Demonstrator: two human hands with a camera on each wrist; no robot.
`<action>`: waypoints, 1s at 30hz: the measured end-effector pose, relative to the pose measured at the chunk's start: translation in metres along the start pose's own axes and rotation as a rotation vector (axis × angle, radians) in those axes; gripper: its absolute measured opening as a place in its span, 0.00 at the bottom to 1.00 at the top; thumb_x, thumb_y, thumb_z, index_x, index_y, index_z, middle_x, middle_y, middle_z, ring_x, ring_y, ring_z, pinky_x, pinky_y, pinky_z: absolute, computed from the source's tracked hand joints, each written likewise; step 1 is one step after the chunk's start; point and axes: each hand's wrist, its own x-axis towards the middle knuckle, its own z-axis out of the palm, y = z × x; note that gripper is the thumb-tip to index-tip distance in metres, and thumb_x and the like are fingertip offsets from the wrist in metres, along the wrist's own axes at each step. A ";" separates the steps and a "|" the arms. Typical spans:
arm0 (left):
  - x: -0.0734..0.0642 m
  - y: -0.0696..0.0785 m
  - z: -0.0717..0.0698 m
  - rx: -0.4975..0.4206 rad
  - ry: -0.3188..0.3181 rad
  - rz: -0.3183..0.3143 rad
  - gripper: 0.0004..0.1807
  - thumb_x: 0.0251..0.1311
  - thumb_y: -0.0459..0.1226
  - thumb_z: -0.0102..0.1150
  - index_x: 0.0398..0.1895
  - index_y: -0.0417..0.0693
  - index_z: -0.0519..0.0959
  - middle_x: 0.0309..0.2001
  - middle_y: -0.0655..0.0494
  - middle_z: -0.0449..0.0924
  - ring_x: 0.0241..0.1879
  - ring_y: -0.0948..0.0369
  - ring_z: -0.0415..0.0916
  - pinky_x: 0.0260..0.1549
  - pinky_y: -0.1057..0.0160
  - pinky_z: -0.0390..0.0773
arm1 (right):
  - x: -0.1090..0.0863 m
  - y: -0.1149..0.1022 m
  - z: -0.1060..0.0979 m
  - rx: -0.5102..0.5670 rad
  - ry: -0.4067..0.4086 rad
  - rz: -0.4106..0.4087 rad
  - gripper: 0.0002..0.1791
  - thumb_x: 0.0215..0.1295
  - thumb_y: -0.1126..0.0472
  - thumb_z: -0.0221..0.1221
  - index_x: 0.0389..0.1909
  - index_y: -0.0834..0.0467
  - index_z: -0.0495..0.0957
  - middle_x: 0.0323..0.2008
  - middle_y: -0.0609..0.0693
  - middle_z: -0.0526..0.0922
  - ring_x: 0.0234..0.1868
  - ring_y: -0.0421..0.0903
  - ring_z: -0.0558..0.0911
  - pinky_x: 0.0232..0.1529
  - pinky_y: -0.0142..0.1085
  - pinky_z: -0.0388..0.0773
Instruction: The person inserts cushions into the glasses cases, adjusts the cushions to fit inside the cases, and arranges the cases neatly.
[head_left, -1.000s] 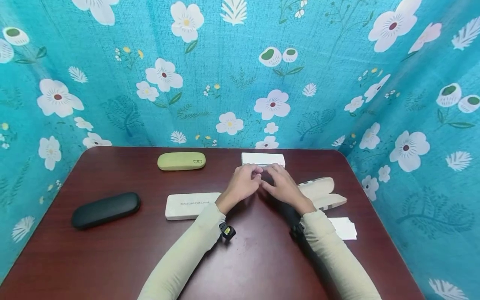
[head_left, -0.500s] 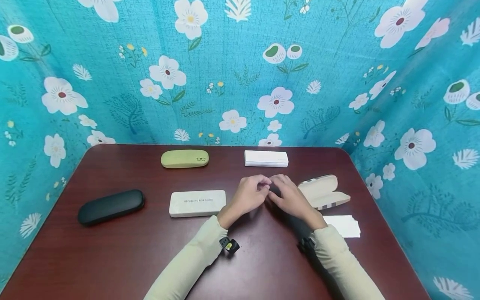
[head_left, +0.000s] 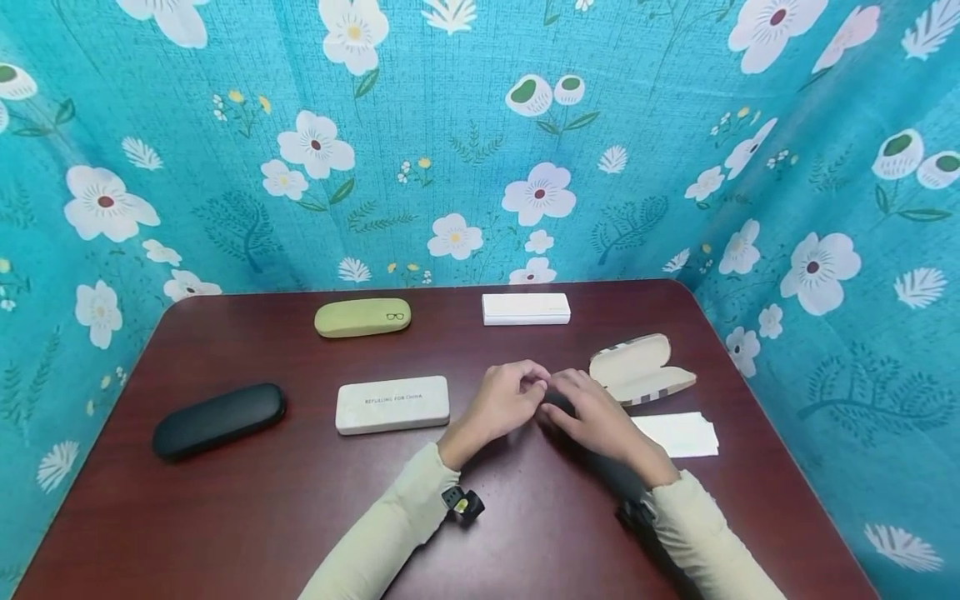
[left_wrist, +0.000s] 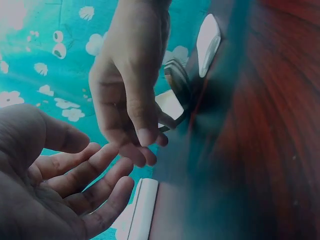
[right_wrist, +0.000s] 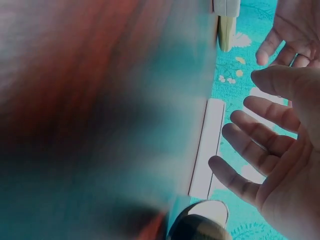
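Note:
Both hands hover over the middle right of the table with their fingertips close together, neither holding anything. In the head view my left hand [head_left: 504, 402] has loosely bent fingers; the left wrist view shows its palm bare. My right hand [head_left: 600, 421] is beside it, fingers relaxed and spread in the right wrist view. Beyond them lies a closed white oblong case [head_left: 526, 310]. To the right, a glasses case [head_left: 637, 372] with a cream lining and checked outside stands open. A white flat piece [head_left: 678, 435], like a cloth or paper, lies near the right forearm.
Left of the hands is a closed off-white glasses case [head_left: 393, 406] printed REFUELING FOR CHINA. A yellow-green glasses case [head_left: 363, 318] lies at the back, a black one [head_left: 219, 422] at the left. A flowered blue curtain [head_left: 465, 150] borders the dark red table [head_left: 247, 517].
The hands have drawn back from the white oblong case toward the person and slightly right, so that case is now fully visible. The head view has shifted a little.

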 end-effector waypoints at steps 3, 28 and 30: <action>-0.001 -0.001 0.005 0.000 -0.011 -0.003 0.09 0.69 0.37 0.56 0.44 0.48 0.86 0.40 0.58 0.89 0.38 0.65 0.83 0.42 0.67 0.80 | -0.008 0.000 -0.001 0.000 0.028 -0.001 0.16 0.68 0.58 0.65 0.54 0.57 0.81 0.52 0.50 0.83 0.55 0.49 0.80 0.58 0.50 0.77; 0.002 0.011 0.058 0.009 -0.122 0.064 0.10 0.67 0.36 0.57 0.42 0.47 0.87 0.33 0.61 0.87 0.30 0.76 0.76 0.33 0.79 0.73 | -0.050 0.017 -0.024 0.012 0.341 -0.054 0.16 0.56 0.71 0.70 0.47 0.60 0.84 0.43 0.49 0.86 0.47 0.47 0.81 0.53 0.35 0.69; 0.002 0.012 0.062 0.018 -0.133 0.066 0.10 0.66 0.36 0.57 0.42 0.46 0.87 0.31 0.63 0.86 0.29 0.76 0.74 0.33 0.79 0.72 | -0.053 0.020 -0.027 -0.001 0.353 -0.038 0.16 0.56 0.71 0.70 0.47 0.61 0.84 0.43 0.51 0.86 0.47 0.47 0.80 0.53 0.35 0.68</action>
